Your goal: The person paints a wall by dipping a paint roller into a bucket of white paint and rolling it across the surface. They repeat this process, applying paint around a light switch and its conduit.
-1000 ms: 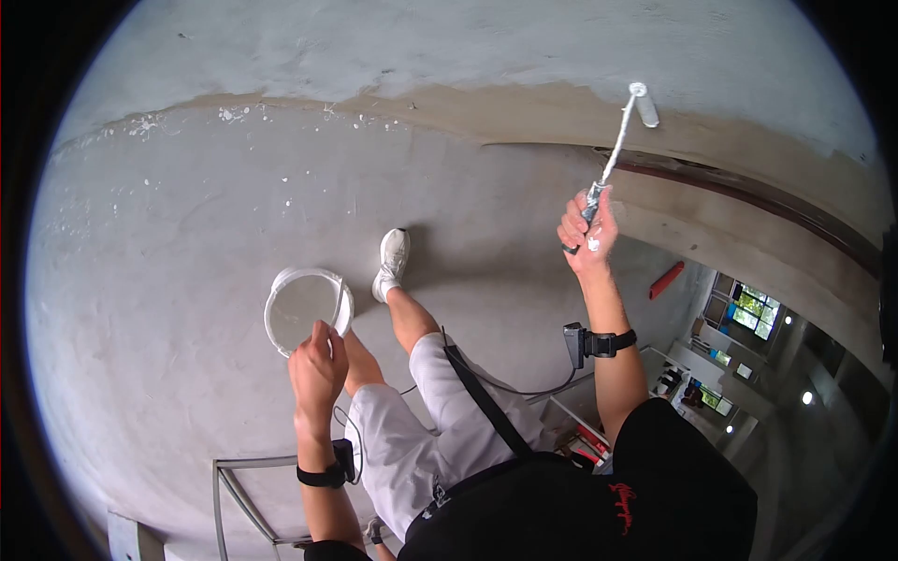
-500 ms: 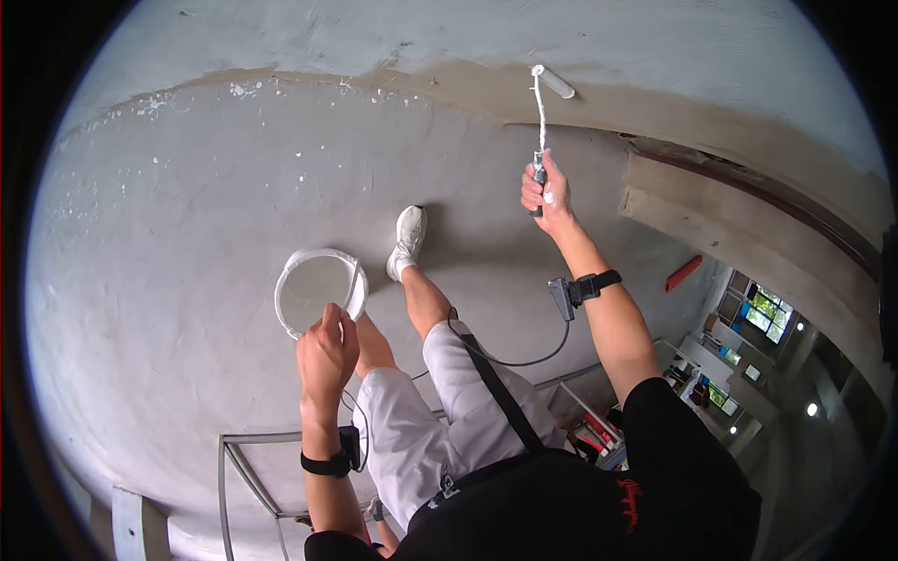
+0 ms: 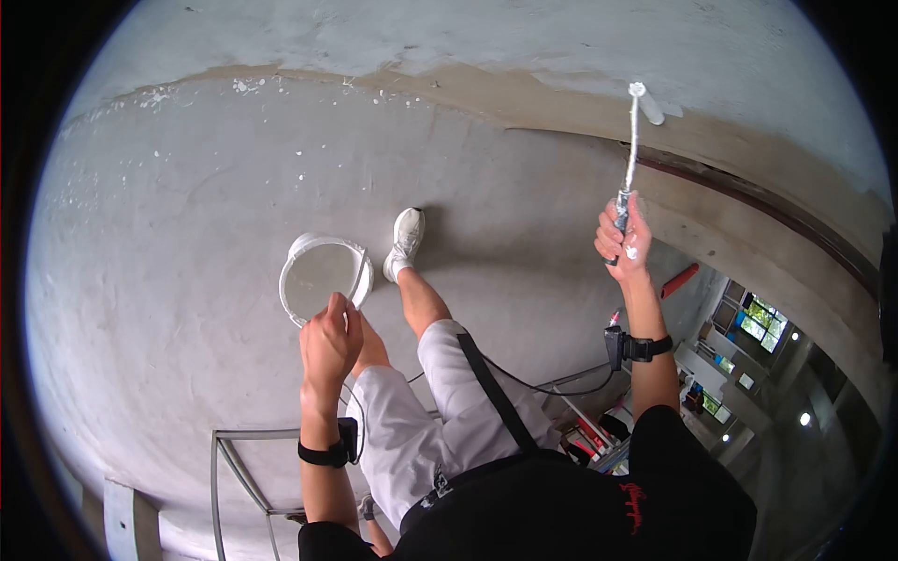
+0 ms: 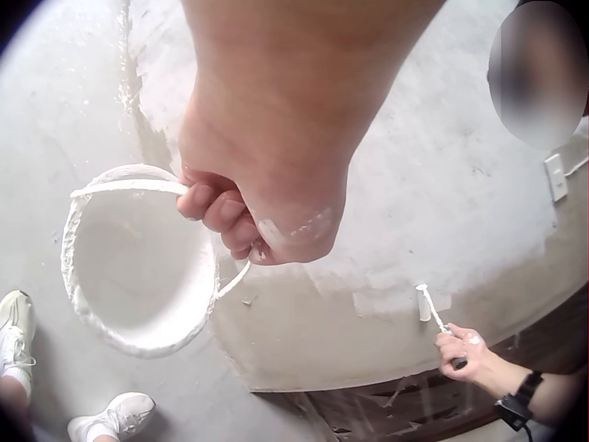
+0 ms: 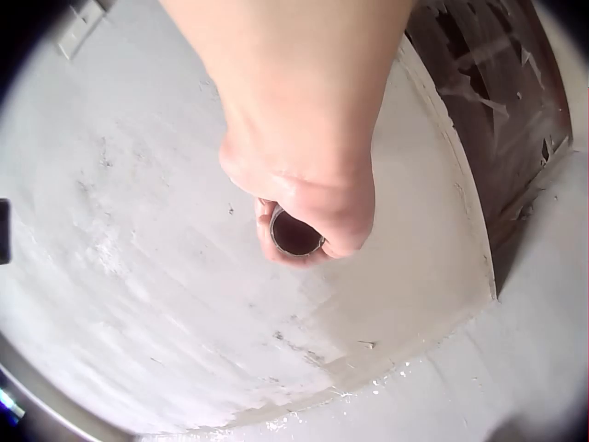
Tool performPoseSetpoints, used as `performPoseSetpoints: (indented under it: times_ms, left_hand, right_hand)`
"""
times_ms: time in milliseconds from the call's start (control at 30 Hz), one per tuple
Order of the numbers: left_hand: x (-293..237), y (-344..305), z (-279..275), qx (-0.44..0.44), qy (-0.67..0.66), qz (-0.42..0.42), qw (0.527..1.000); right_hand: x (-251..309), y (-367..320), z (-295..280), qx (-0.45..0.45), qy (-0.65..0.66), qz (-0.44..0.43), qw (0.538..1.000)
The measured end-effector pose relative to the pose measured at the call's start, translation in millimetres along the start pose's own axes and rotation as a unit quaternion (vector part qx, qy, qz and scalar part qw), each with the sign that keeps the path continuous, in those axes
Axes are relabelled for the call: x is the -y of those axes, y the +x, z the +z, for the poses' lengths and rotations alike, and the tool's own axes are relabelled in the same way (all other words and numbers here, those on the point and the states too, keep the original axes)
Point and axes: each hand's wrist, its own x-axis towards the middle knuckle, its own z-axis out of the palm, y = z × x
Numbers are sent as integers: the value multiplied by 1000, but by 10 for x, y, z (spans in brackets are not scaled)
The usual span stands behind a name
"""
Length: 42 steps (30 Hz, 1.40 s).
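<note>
I see the white bucket (image 4: 147, 348) hanging by its bail (image 4: 143, 185) from the left hand (image 3: 329, 346), in front of the shorts (image 3: 398, 411); the rim (image 4: 68, 258) is crusted white and the inside looks pale, though I can't tell how deep any paint stands. That hand is curled round the bail. Well apart, the right hand (image 3: 625, 236) grips the paint roller (image 3: 653, 109) by its handle, arm stretched forward, its white-coated end at the wall's tan band (image 3: 505, 98). A white shoe (image 3: 405, 238) stands near the bucket.
</note>
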Motion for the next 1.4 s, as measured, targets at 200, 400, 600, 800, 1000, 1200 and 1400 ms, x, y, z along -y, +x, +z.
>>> performPoseSetpoints:
  times_ms: [200, 400, 600, 800, 1000, 1200, 1400]
  left_hand:
    - [-8, 8, 45, -3, 2, 9, 1000]
    - [-29, 34, 29, 12, 14, -10, 1000]
    - [-45, 68, 83, 6, 17, 2, 1000]
    - [-140, 127, 77, 19, 3, 0, 1000]
    - [-308, 223, 80, 31, 10, 6, 999]
    - [-339, 267, 92, 40, 31, 11, 999]
    - [-308, 256, 88, 39, 31, -2, 999]
  right_hand:
    - [-408, 865, 17, 28, -18, 86, 996]
    - [-578, 1119, 179, -18, -24, 120, 992]
    - [-40, 212, 53, 0, 7, 22, 1000]
    - [383, -298, 103, -15, 17, -1, 1000]
    - [-44, 411, 153, 9, 5, 69, 998]
    - [-665, 1391, 276, -18, -31, 134, 990]
    - [-550, 1024, 354, -52, -56, 89, 993]
